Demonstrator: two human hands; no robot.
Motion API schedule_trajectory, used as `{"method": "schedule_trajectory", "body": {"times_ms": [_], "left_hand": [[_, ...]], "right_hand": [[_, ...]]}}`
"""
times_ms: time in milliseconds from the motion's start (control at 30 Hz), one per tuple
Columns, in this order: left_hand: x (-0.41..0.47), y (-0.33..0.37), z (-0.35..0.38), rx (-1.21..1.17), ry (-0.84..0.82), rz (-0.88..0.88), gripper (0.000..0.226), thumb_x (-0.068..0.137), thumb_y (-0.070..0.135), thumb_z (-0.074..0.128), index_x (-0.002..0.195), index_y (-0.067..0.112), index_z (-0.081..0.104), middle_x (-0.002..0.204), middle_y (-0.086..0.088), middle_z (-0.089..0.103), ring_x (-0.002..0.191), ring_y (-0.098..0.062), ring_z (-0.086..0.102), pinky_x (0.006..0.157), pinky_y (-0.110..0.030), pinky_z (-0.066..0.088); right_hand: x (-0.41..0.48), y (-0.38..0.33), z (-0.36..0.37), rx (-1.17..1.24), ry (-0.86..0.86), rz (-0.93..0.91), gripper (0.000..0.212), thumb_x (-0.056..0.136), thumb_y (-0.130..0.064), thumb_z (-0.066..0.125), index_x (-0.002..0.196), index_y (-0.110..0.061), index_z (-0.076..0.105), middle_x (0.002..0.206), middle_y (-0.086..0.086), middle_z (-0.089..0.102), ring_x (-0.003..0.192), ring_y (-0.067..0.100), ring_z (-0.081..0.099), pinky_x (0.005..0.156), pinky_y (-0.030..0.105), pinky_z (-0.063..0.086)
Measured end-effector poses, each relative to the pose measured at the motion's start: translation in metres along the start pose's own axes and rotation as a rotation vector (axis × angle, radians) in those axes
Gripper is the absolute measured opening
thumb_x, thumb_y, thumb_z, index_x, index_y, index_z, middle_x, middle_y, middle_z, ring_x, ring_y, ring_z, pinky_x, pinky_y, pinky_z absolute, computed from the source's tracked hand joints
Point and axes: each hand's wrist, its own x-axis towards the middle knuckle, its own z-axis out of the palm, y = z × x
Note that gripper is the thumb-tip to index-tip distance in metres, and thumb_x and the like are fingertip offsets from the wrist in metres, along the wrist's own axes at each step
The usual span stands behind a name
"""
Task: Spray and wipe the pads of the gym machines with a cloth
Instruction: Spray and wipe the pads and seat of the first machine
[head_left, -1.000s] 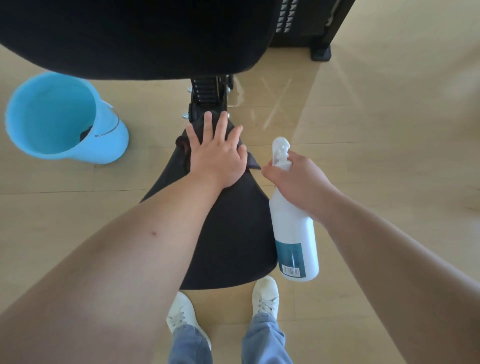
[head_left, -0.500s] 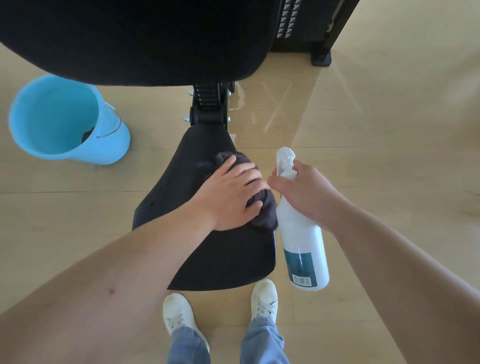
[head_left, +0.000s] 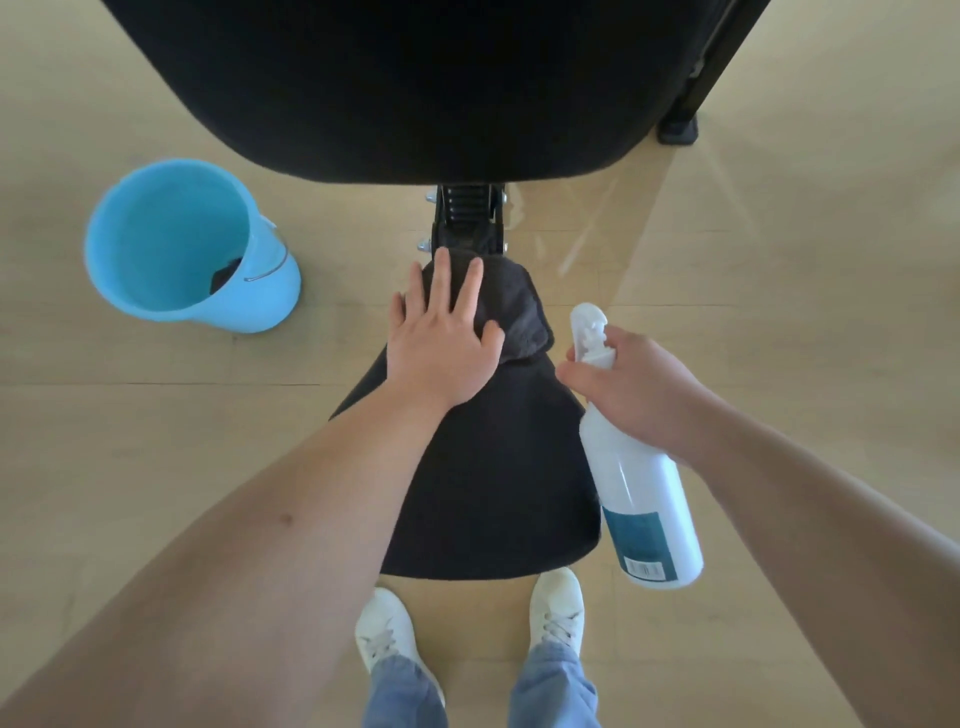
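Observation:
A black seat pad (head_left: 493, 478) of a gym machine lies below me, narrow end away from me. My left hand (head_left: 441, 343) presses flat, fingers straight, on a dark grey cloth (head_left: 519, 312) at the pad's far narrow end. My right hand (head_left: 634, 389) grips the neck of a white spray bottle (head_left: 644, 499) with a teal label, held just right of the pad, nozzle pointing away. A large black back pad (head_left: 415, 83) fills the top of the view.
A light blue bucket (head_left: 176, 244) with something dark inside stands on the wooden floor to the left. The black seat bracket (head_left: 467, 218) joins the two pads. A black machine leg (head_left: 691, 104) stands at top right. My white shoes (head_left: 384, 634) are below the seat.
My left hand slid the cloth from the pad's middle right back up to its far narrow end. The bottle in my right hand stayed beside the pad.

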Motion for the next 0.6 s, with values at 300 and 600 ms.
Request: {"method": "schedule_trajectory", "body": {"times_ms": [300,600], "left_hand": [[-0.105,-0.006,0.011,0.087,-0.188,-0.068,0.083,0.093,0.063,0.019,0.161,0.029,-0.011,0.166,-0.011,-0.029,0.153,-0.039,-0.024,0.123,-0.063,-0.006],[0.001,-0.013,-0.01,0.127,-0.139,-0.021,0.069,0.097,0.072,0.01,0.158,0.047,-0.013,0.168,0.005,-0.026,0.154,-0.045,-0.012,0.117,-0.073,-0.008]], "right_hand": [[-0.009,-0.019,0.002,0.061,-0.057,-0.028,0.03,0.095,-0.042,0.061,0.122,-0.034,0.052,0.084,-0.01,0.052,0.074,0.012,0.057,0.065,0.03,0.047],[0.007,-0.039,0.017,0.085,-0.039,-0.07,0.014,0.092,-0.042,0.063,0.089,-0.03,0.056,0.079,-0.002,0.06,0.068,0.018,0.058,0.059,0.031,0.043]]}}
